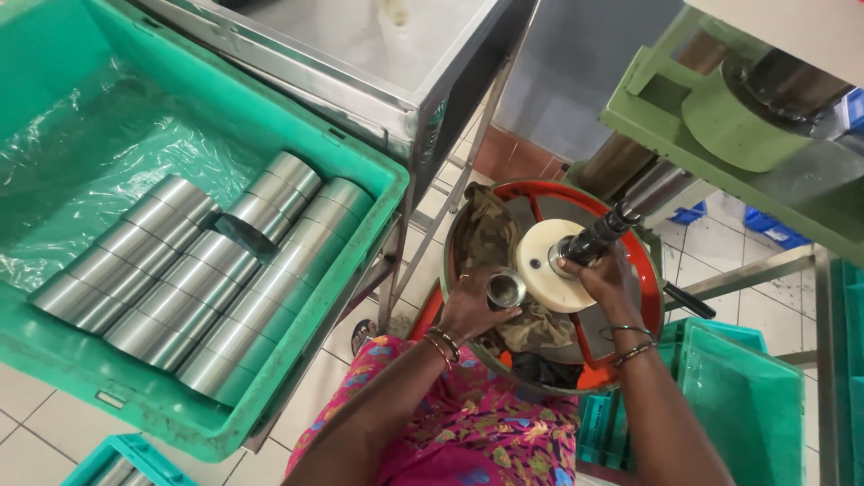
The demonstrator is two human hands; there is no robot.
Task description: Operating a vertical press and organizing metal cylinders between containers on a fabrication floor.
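My left hand (pixel 470 308) holds a short shiny metal sleeve (pixel 506 289), open end up, over a round metal tray with a red rim (pixel 652 270). My right hand (pixel 605 276) grips the dark end of a machine spindle (pixel 596 238) where it meets a cream-coloured disc (pixel 544 267). The sleeve sits just left of the disc. A brownish rag (pixel 486 225) lies in the tray behind my left hand. Bangles circle both wrists.
A green plastic crate (pixel 360 234) lined with clear plastic holds rows of several shiny metal sleeves (pixel 216 261) at left. A steel table (pixel 378 63) stands behind. A green machine frame (pixel 720 126) is at upper right, another green crate (pixel 747 396) at lower right.
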